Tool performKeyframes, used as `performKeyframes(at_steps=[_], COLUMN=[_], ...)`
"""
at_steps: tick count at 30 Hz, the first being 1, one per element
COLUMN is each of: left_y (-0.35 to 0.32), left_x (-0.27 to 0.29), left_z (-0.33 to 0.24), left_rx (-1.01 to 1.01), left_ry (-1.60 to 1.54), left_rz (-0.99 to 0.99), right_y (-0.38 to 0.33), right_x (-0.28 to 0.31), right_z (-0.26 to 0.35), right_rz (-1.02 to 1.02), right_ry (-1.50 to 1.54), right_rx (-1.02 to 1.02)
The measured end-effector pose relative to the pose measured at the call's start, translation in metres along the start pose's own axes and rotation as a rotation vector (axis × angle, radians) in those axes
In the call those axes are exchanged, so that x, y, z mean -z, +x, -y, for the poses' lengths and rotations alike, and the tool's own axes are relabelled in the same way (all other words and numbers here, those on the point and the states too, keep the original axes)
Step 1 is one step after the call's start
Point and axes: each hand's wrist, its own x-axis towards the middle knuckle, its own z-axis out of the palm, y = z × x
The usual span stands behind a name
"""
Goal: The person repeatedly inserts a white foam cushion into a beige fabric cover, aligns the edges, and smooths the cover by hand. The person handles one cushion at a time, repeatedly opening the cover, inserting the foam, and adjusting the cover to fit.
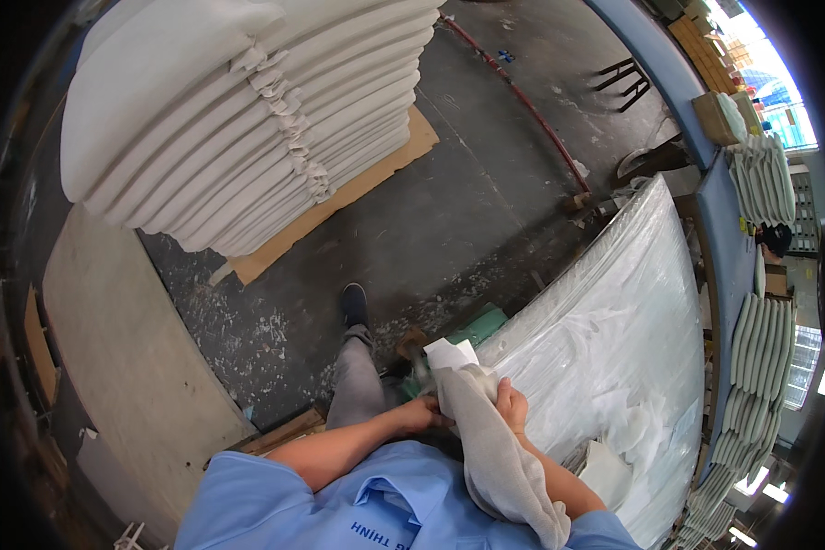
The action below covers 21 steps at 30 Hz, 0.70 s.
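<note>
Grey-white limp cloth piece [495, 449] at lower centre is gripped by both hands: right hand [511, 406] closed on its upper part, left hand [423, 414] clasping its left edge.

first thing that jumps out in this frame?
The tall stack of white cushions on cardboard, upper left. Then the grey-white cloth at bottom centre, gripped by the left hand and right hand, beside a big pile of clear plastic bags at right.
</note>
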Motion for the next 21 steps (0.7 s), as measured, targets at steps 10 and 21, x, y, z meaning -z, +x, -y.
performKeyframes(at_steps=[10,21], left_y=[0.0,0.038], left_x=[-0.028,-0.017], left_z=[-0.032,-0.081], left_rx=[-0.334,-0.387], left_ry=[-0.416,-0.002], left_rz=[-0.644,-1.16], right_y=[0.047,0.05], right_x=[-0.012,-0.048], right_z=[0.118,0.147], right_rz=[0.413,0.226], right_ry=[0.131,-0.056], right_rx=[0.073,-0.286])
